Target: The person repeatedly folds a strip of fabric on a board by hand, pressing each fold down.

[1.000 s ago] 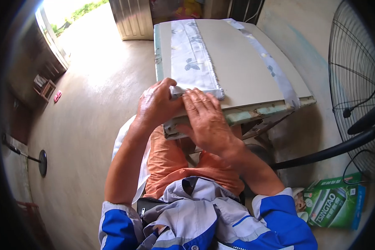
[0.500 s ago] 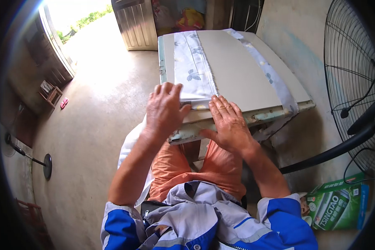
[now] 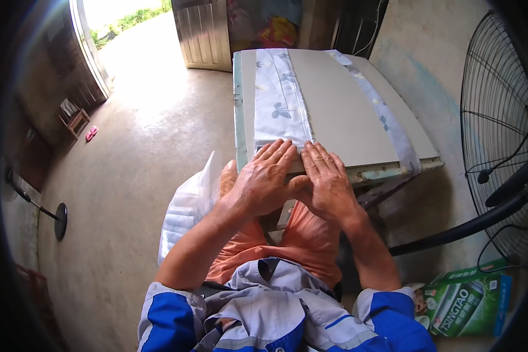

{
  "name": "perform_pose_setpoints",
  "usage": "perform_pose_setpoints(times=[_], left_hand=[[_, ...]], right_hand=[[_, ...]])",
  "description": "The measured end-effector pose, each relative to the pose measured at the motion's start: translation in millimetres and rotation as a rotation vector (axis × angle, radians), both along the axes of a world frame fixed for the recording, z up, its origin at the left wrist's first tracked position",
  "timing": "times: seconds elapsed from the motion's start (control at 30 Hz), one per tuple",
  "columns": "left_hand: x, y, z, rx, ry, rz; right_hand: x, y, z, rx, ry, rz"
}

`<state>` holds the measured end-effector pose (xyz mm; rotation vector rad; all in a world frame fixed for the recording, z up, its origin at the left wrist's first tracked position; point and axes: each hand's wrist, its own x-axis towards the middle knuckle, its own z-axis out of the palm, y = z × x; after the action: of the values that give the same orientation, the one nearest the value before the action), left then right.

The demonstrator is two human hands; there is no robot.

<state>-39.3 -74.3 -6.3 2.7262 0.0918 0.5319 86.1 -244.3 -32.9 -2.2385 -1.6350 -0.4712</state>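
Observation:
A white cloth strip with grey leaf prints (image 3: 280, 102) runs lengthwise along the left part of a pale tabletop (image 3: 334, 105). Its near end lies at the front edge, beneath the fingertips of both hands. My left hand (image 3: 261, 179) is stretched flat, its fingers on the strip's near end. Beside it my right hand (image 3: 327, 179) lies flat too, fingertips at the strip's right frayed edge. The thumbs are close together. A second patterned strip (image 3: 384, 114) crosses the right side of the tabletop and hangs over the front edge.
White fabric (image 3: 185, 205) hangs left of my legs. A black fan (image 3: 501, 135) stands at the right, above a green Tsingtao carton (image 3: 466, 305). Pink slippers (image 3: 91, 134) and a small wooden stool (image 3: 76, 121) are at the left. A metal door (image 3: 204, 36) stands behind.
My left hand has gone from a raised, curled pose to lying flat on the strip's near end, close to my right hand. The whole view has shifted slightly.

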Motion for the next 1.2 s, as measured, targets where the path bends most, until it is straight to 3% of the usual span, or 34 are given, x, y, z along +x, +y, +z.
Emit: perform_pose_setpoints(times=[0.5,1.2], left_hand=[[-12.0,17.1,-11.9,-0.011,-0.227,0.047],[-24.6,10.9,-5.1,0.065,-0.342,0.022]], right_hand=[[-1.7,-0.2,7.3,0.014,-0.030,0.011],[0.6,-12.2,16.0,0.326,0.090,0.104]])
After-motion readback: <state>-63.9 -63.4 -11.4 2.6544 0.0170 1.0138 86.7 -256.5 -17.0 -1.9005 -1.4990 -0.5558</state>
